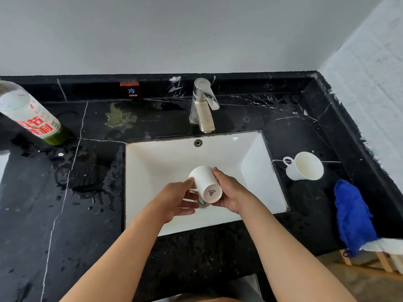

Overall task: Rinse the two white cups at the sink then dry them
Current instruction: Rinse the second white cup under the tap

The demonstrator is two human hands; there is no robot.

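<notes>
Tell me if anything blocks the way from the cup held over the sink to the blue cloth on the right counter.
Mostly clear. Both hands hold the cup over the sink. The second cup stands on the counter right of the basin, behind the straight path to the blue cloth; nothing else visible intervenes.

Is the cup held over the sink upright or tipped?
Tipped: the cup shows its stamped base to the camera, mouth pointing away over the sink.

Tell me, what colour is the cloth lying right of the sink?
Bright blue. The cloth hangs over the counter's right edge, clearest in the head view.
</notes>
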